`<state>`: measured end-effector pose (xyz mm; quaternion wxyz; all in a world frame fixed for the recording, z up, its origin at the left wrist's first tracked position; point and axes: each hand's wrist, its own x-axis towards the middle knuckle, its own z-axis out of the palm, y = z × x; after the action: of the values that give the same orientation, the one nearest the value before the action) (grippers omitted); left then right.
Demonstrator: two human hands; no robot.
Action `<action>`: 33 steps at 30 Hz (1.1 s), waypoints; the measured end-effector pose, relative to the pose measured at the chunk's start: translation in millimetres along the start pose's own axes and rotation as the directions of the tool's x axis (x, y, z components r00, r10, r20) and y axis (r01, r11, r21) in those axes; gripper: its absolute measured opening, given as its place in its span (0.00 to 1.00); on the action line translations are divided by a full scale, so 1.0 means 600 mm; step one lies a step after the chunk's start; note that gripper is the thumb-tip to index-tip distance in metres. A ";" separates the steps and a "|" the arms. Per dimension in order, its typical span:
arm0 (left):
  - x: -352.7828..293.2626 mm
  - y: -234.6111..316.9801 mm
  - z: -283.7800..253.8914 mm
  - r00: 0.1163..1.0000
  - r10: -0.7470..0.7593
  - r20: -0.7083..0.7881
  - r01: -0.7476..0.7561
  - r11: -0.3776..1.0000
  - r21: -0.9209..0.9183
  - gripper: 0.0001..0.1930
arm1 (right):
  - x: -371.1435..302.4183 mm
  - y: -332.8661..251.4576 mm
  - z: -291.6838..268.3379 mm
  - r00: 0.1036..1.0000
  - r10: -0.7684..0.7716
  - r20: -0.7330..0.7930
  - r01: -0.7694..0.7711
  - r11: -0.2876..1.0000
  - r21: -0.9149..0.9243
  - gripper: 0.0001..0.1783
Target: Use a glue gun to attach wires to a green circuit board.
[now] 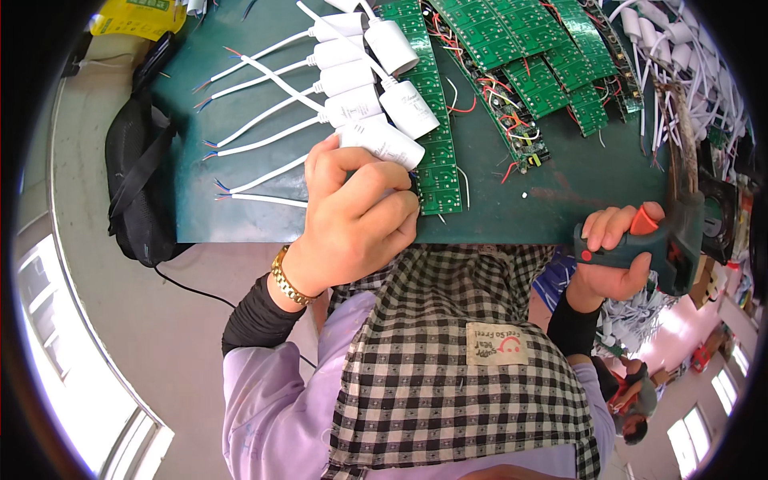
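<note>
My left hand [356, 212] is closed over a white cylindrical plastic housing [384, 142] with a white cable, pressing it against a strip of green circuit boards [436, 152] on the green table [560, 192]. A gold bracelet sits on that wrist. My right hand [612, 256] grips the handle of a dark green electric screwdriver [668, 240] with an orange trigger, held at the table's near edge, its bit pointing up over the table.
Several white housings with cables [344, 76] lie in a row at the upper left. More green boards with red wires [528, 64] cover the middle. A heap of white housings [680, 48] lies at the right. A black bag [140, 184] hangs at the table's left edge.
</note>
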<state>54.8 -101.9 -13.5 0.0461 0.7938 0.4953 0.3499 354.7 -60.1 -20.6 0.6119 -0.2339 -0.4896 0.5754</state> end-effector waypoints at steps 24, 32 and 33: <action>0.006 0.012 -0.011 0.999 0.014 0.048 -0.017 0.998 0.057 0.13 | -0.005 -0.002 -0.002 0.990 -0.094 -0.106 0.101 0.993 0.066 0.31; 0.131 -0.018 -0.073 0.987 0.159 -0.035 -0.152 0.979 0.136 0.14 | -0.001 -0.004 0.000 0.988 -0.071 -0.134 0.084 0.993 0.088 0.30; 0.161 -0.039 -0.064 0.985 0.174 -0.019 -0.170 0.975 0.142 0.13 | 0.000 -0.006 -0.002 0.989 -0.087 -0.123 0.099 0.991 0.095 0.30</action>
<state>39.6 -21.4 54.8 -0.0478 0.8294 0.4488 0.3292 357.6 -60.6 -18.0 0.6770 -0.2133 -0.4335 0.5552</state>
